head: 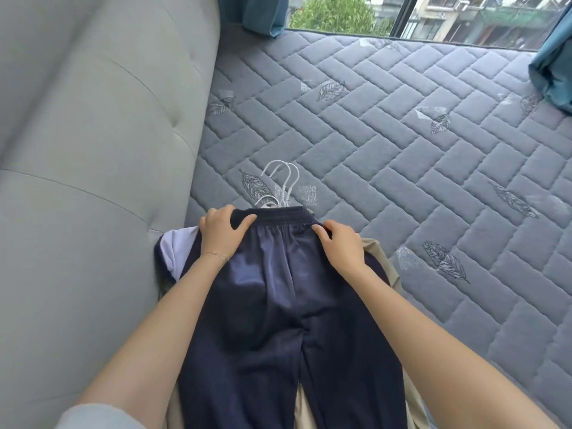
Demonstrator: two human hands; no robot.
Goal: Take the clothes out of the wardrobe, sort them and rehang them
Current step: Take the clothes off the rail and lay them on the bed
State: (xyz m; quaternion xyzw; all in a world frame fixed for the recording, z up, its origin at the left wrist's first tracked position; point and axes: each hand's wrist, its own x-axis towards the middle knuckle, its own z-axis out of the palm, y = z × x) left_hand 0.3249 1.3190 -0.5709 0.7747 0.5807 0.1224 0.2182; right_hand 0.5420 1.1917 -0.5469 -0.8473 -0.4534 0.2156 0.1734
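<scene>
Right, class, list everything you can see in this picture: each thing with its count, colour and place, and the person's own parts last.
navy trousers: one, dark blue, on top of the pile on the mattress.
hangers: at least two hooks, white, poking out past the waistband.
beige garment: one, tan, under the trousers.
pale garment: one, white-lilac, under the trousers, beside the headboard.
mattress: one, grey-blue, quilted with leaf motifs.
headboard: one, grey, padded, left.
curtains: two, teal, at the window.
window: one, top edge.
left hand: grips the waistband; thin bracelet at the wrist.
right hand: grips the waistband.
</scene>
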